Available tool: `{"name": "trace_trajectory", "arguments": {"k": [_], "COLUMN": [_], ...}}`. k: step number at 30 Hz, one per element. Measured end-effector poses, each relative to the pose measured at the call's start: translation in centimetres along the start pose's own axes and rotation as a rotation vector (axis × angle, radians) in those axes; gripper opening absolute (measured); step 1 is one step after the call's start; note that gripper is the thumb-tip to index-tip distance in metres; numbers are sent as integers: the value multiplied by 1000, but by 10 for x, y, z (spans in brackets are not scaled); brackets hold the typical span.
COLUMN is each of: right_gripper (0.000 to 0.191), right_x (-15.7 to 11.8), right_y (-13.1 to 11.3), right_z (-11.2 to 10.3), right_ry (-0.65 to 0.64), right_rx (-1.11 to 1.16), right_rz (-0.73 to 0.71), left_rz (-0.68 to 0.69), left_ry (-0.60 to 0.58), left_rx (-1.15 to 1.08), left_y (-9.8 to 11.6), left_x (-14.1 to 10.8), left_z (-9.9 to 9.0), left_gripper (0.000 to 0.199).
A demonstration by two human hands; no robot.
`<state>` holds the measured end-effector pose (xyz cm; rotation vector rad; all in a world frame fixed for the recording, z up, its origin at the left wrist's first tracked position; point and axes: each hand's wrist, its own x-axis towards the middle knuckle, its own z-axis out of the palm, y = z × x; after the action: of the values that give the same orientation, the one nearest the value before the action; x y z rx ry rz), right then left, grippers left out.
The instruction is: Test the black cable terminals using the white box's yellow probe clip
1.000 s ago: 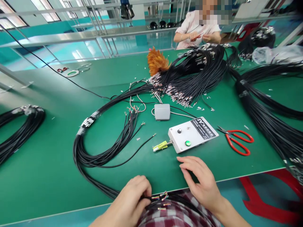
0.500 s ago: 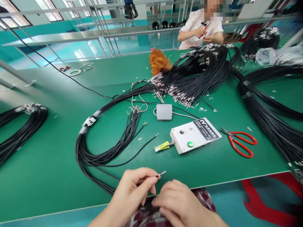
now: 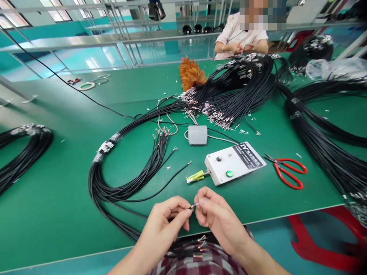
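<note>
Right hand (image 3: 219,214) is rising to left hand (image 3: 166,219), left fingers pinching a black cable (image 3: 189,208), right fingers pinching closed on its colored wires (image 3: 195,205), white box (image 3: 229,162) sitting beyond.

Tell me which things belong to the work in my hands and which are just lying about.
Part of the work:
cable end, in your left hand
its wires, pinched by your right hand
probably the black cable bundle
probably the white box

Seemingly just lying about:
orange feather duster
clear plastic bag
red-handled cutters, perhaps, being untouched
</note>
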<state>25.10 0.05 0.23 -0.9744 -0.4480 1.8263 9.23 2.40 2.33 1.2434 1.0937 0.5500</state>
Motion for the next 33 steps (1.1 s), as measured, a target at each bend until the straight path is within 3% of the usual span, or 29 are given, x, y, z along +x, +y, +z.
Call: {"name": "trace_trajectory", "arguments": {"k": [6, 15, 21, 24, 28, 33], "right_gripper": [33, 34, 36, 39, 36, 26], "right_x": [-1, 2, 5, 4, 2, 2], "right_y": [16, 16, 13, 10, 5, 0], "right_z": [-2, -2, 2, 2, 0, -3], "right_ry": [46, 50, 83, 96, 96, 59], "right_rx": [-89, -171, -302, -356, -461, -620], "right_rz": [-128, -162, -156, -136, -162, -219], "left_rz": [-14, 4, 184, 249, 171, 158], "left_ry": [30, 37, 78, 110, 174, 213], "left_rx": [-77, -49, 65, 5, -169, -61], "left_y": [-5, -8, -6, -5, -7, -12], "left_x": [3, 4, 2, 6, 11, 6], "left_z": [0, 0, 2, 8, 12, 8], "left_gripper": [28, 27, 16, 10, 15, 13]}}
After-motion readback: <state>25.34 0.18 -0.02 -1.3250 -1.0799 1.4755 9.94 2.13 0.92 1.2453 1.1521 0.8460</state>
